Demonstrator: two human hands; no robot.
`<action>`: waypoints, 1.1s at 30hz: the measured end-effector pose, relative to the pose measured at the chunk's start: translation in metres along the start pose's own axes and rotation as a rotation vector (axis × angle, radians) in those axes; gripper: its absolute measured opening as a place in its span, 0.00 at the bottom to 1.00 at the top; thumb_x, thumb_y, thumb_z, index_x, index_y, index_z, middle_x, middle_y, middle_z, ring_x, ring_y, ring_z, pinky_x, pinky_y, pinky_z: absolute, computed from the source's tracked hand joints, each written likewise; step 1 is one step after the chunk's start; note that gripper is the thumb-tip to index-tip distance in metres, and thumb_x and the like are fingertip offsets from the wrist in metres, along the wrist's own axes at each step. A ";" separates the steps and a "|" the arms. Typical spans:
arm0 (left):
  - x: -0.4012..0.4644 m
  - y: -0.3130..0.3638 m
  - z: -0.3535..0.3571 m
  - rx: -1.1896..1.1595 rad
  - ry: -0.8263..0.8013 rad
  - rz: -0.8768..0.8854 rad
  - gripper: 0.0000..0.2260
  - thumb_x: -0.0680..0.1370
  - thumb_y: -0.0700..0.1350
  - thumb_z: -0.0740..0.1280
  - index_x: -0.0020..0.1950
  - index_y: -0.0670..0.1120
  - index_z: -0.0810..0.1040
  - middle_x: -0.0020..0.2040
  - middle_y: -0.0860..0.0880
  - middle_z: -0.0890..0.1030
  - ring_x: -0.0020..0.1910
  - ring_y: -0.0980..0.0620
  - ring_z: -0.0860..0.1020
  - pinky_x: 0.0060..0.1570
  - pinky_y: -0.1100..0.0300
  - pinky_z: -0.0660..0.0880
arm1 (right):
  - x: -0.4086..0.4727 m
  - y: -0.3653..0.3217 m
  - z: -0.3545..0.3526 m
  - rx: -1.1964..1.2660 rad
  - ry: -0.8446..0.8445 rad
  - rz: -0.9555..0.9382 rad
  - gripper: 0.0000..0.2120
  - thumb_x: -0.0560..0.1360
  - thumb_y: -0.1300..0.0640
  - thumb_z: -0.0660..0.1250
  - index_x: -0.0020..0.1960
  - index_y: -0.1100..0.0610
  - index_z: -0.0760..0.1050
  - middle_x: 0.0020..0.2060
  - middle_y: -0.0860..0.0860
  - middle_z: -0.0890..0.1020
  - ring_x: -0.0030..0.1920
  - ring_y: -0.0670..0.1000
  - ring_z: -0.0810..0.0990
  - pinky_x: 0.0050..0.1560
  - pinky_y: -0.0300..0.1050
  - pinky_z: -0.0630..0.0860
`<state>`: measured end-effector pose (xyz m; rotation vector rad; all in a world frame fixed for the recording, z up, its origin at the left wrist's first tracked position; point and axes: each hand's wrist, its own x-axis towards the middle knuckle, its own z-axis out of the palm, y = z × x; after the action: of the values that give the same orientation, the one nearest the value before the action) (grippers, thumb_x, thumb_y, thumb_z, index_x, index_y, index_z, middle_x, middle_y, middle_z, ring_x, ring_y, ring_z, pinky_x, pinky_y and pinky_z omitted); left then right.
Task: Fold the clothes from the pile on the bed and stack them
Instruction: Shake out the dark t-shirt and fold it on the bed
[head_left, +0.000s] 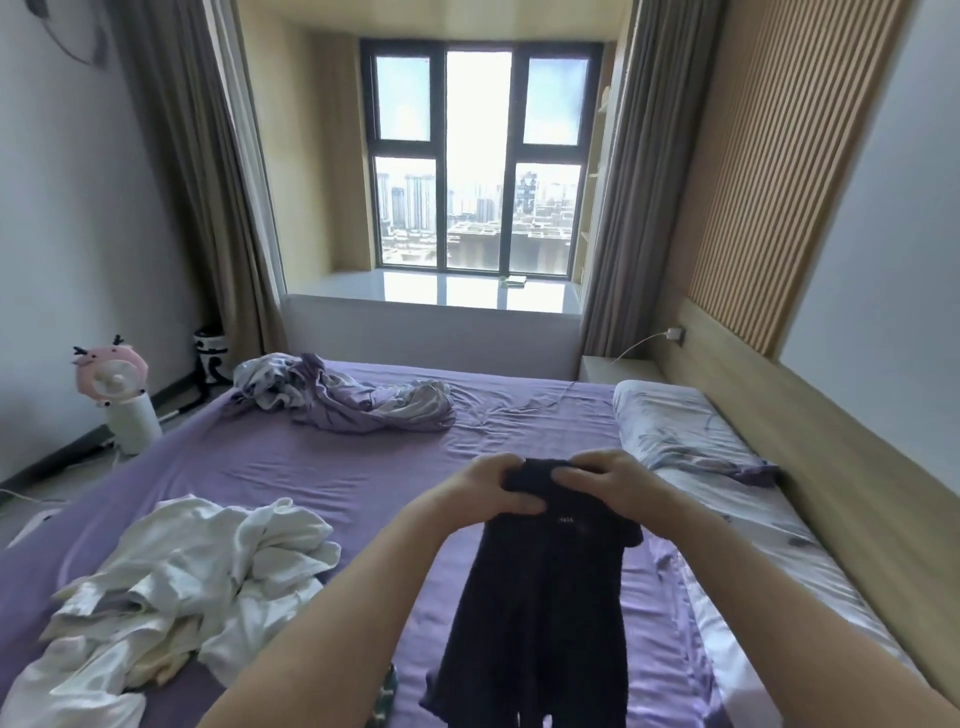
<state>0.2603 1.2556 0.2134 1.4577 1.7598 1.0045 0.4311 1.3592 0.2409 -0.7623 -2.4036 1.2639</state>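
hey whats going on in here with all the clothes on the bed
A person is sorting laundry on a purple-sheeted bed. Both hands, left hand and right hand, hold a dark garment up by its top edge so that it hangs down above the sheet, not yet folded. A rumpled pile of white clothes lies to the left, and a crumpled purple and white heap lies at the far side. No folded stack is visible.

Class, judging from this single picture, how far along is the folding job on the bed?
Done: nothing visible; no folded stack shows on the purple bed. In hand: the left hand and right hand hold a dark garment up by its top edge, still unfolded. Left: the white clothes pile lies crumpled, and this garment needs folding.
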 end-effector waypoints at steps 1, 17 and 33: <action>-0.006 -0.002 -0.004 -0.026 -0.059 -0.022 0.11 0.71 0.39 0.74 0.51 0.43 0.78 0.46 0.50 0.79 0.45 0.55 0.77 0.53 0.55 0.75 | -0.003 -0.006 0.001 0.054 0.039 -0.013 0.10 0.74 0.53 0.69 0.34 0.48 0.81 0.29 0.45 0.81 0.32 0.42 0.78 0.34 0.34 0.73; -0.065 -0.019 -0.067 0.251 0.053 -0.107 0.09 0.73 0.48 0.73 0.38 0.47 0.75 0.34 0.52 0.75 0.33 0.55 0.73 0.35 0.61 0.69 | -0.041 -0.047 0.031 0.461 0.287 0.112 0.06 0.74 0.60 0.67 0.40 0.57 0.82 0.38 0.56 0.84 0.35 0.51 0.83 0.34 0.41 0.79; -0.081 0.047 -0.063 -0.108 0.012 0.101 0.13 0.77 0.30 0.60 0.54 0.40 0.80 0.42 0.46 0.80 0.40 0.50 0.78 0.43 0.57 0.75 | -0.041 -0.086 0.044 0.101 0.146 -0.197 0.24 0.73 0.62 0.69 0.65 0.48 0.69 0.62 0.46 0.75 0.60 0.44 0.75 0.61 0.38 0.73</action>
<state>0.2459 1.1705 0.2861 1.4870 1.6282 1.1437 0.4159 1.2657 0.2860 -0.5536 -2.2191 1.1976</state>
